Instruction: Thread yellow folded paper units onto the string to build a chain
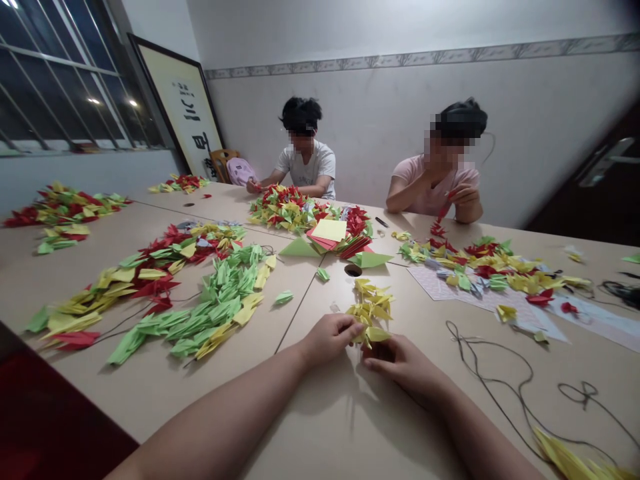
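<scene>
Both hands' (331, 337) (407, 367) fingers pinch the yellow folded papers (371, 308), the right fingertips partly hidden behind them.

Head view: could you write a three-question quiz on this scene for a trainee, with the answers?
1. Multiple choice. What is at the fingers of the left hand and the right hand?
A) a pair of scissors
B) yellow folded paper pieces
C) a glue bottle
2. True or false. The long bunch of green folded pieces lies on the table to the left of the left hand.
3. Fill in the blank. The top square sheet on the paper stack is ____.

Key: 1 B; 2 true; 3 yellow.
</scene>
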The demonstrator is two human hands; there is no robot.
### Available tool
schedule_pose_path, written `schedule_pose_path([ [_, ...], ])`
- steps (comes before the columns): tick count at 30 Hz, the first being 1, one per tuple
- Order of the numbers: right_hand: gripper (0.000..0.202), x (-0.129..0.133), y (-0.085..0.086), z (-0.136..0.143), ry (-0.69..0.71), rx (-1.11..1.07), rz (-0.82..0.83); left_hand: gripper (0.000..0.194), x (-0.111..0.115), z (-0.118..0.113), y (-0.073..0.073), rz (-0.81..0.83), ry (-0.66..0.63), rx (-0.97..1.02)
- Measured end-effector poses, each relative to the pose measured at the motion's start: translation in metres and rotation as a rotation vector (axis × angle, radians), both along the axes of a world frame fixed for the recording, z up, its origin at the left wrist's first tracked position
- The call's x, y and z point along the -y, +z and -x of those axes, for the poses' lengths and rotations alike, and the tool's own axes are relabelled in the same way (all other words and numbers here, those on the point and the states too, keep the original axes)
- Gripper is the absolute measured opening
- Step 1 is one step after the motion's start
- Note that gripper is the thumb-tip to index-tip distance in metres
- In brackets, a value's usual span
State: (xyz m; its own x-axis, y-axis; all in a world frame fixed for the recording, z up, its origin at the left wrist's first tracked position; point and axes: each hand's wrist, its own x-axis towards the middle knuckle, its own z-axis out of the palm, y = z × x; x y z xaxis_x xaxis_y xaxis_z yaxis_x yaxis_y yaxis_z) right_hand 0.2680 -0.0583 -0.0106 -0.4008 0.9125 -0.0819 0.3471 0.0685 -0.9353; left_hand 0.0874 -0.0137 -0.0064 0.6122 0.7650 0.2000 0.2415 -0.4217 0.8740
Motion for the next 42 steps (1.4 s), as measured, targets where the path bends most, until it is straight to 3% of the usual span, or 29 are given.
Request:
schedule_pose_path([
  [8, 0.024, -0.002, 0.007, -0.008, 0.016, 0.043, 0.055, 0.037, -0.001, 0.000, -0.003, -0.178, 0.094, -0.081],
  [12, 0.028, -0.002, 0.009, -0.013, 0.018, 0.003, 0.096, 0.036, 0.000, 0.001, -0.003, -0.232, 0.078, -0.114],
  [18, 0.024, 0.000, 0.015, -0.025, 0.150, -0.112, 0.274, 0.034, 0.002, 0.001, 0.000, -0.290, 0.047, -0.198],
  [24, 0.021, 0.004, 0.038, -0.033, 0.289, -0.013, 0.432, 0.028, 0.004, 0.001, 0.003, -0.381, -0.077, -0.312],
  [29, 0.016, 0.013, 0.061, -0.033, 0.370, 0.115, 0.419, 0.023, 0.006, 0.001, 0.001, -0.440, -0.199, -0.309],
  [33, 0.017, 0.020, 0.078, -0.035, 0.395, 0.189, 0.355, 0.025, 0.007, 0.003, 0.002, -0.391, -0.242, -0.242],
  [35, 0.018, 0.024, 0.086, -0.038, 0.398, 0.227, 0.293, 0.029, 0.006, 0.004, 0.003, -0.356, -0.203, -0.166],
  [38, 0.019, 0.031, 0.099, -0.047, 0.377, 0.282, 0.188, 0.036, 0.004, 0.007, 0.003, -0.316, -0.029, -0.069],
  [42, 0.017, 0.039, 0.112, -0.064, 0.309, 0.291, 0.098, 0.031, 0.000, 0.006, 0.002, -0.308, 0.135, -0.059],
])
